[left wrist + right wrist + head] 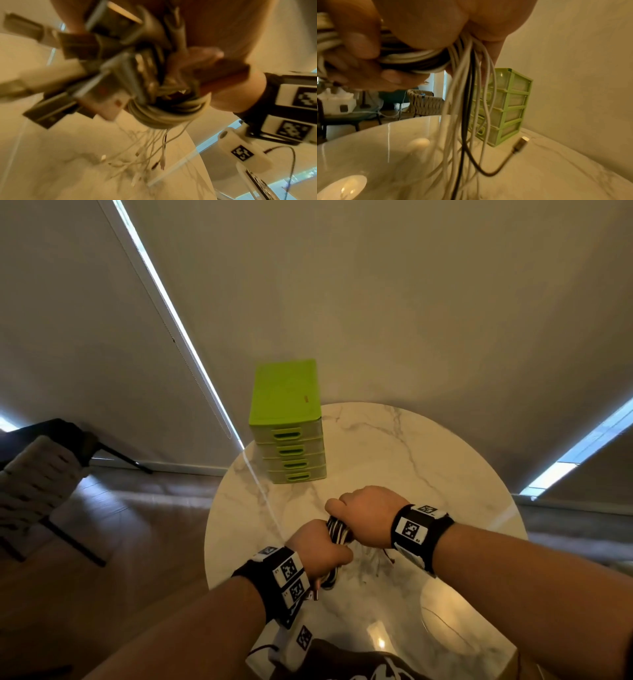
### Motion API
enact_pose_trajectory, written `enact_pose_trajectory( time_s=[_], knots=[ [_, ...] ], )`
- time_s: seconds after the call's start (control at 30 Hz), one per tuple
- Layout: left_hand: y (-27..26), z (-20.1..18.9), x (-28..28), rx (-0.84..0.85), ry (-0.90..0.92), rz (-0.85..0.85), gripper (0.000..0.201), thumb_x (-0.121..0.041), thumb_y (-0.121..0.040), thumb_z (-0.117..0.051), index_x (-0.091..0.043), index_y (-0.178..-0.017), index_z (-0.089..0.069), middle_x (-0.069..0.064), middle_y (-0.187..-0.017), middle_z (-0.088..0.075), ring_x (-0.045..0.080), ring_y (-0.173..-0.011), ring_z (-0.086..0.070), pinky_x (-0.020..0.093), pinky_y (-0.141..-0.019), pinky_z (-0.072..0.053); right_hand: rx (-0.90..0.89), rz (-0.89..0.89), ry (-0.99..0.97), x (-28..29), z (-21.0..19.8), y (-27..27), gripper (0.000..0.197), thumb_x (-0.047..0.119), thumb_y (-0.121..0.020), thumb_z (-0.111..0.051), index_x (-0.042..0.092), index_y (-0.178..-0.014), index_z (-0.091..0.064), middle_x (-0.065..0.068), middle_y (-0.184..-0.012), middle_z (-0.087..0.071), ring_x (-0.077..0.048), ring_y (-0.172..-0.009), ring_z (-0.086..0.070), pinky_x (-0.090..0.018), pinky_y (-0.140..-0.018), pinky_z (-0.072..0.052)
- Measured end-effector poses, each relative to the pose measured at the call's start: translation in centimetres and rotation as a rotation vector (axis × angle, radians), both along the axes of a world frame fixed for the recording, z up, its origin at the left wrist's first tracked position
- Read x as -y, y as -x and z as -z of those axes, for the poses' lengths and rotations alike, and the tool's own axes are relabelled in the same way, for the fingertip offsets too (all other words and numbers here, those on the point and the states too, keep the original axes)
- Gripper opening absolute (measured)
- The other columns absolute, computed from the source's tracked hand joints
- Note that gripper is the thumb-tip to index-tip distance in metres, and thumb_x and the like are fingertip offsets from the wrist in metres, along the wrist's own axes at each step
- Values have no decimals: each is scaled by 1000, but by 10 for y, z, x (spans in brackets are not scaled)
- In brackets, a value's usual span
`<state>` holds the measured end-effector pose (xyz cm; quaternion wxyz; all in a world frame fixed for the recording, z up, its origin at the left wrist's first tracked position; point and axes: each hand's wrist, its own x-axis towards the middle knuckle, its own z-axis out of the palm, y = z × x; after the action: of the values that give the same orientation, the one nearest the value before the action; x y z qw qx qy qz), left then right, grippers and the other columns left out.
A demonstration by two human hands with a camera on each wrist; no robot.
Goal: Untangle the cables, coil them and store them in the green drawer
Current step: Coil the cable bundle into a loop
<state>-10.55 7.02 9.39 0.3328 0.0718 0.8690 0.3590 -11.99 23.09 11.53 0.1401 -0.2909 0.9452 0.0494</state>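
Head view: both hands' fingers clenched round cables (337, 531), green drawer unit (287, 422) behind.

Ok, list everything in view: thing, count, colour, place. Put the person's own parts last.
cables: one bundle, count unclear, mostly white with one black, gripped between both hands above the table, loose ends hanging down
drawer unit: one, green, four drawers all shut, at the table's far edge
table: one, round, white marble, under the hands
chair: one, woven seat on dark legs, on the floor to the left
blinds: beige, behind the table
wristbands: two, black with white marker tags, one on each wrist
left hand: one, curled round the bundle's near end
right hand: one, curled round the bundle's far end
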Motion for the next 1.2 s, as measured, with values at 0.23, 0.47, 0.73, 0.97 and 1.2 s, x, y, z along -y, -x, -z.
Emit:
enact_pose_trajectory(
  time_s=[0.23, 0.47, 0.73, 0.97, 1.2],
  knots=[
    [5, -4, 7, 124, -58, -12, 16, -21, -61, -70, -11, -70, -77, 12, -72, -74, 44, -75, -70, 48, -68, -61, 140, 124, 235, -12, 3, 9, 41, 36, -90, -64, 29, -129, -56, -5, -109, -71, -29, -99, -65, -35, -74, -46],
    [15, -2, 35, 351, -325, -230, 26, -10, -61, -59, 3, -80, -70, 24, -67, -62, 31, -52, -56, 41, -58, -53, 540, 417, 822, -45, 23, -3, 30, 35, -103, -57, 36, -133, -54, -4, -91, -77, -14, -87, -73, -42, -89, -56],
    [19, -4, 35, 557, -698, -403, 34, -2, -58, -52, 8, -89, -63, 20, -66, -50, 27, -51, -47, 31, -54, -46, 323, 423, 837, -36, 12, -6, 17, 35, -107, -48, 27, -116, -60, 15, -82, -60, 0, -74, -56, -26, -74, -47],
    [21, -5, 11, 441, -864, -568, 35, -5, -62, -57, 5, -94, -62, 18, -68, -49, 27, -53, -48, 34, -58, -46, 124, 619, 811, -9, 6, -11, 33, 42, -109, -34, 19, -95, -53, 9, -77, -56, -9, -66, -50, -33, -69, -43],
    [31, 5, 4, 411, -841, -782, 19, -29, -87, -67, -11, -91, -70, 8, -75, -60, 26, -54, -54, 28, -51, -38, 413, 667, 1074, -1, 18, -22, 16, 33, -93, -52, 27, -106, -58, -6, -90, -71, -23, -73, -68, -51, -78, -58]
  ],
)
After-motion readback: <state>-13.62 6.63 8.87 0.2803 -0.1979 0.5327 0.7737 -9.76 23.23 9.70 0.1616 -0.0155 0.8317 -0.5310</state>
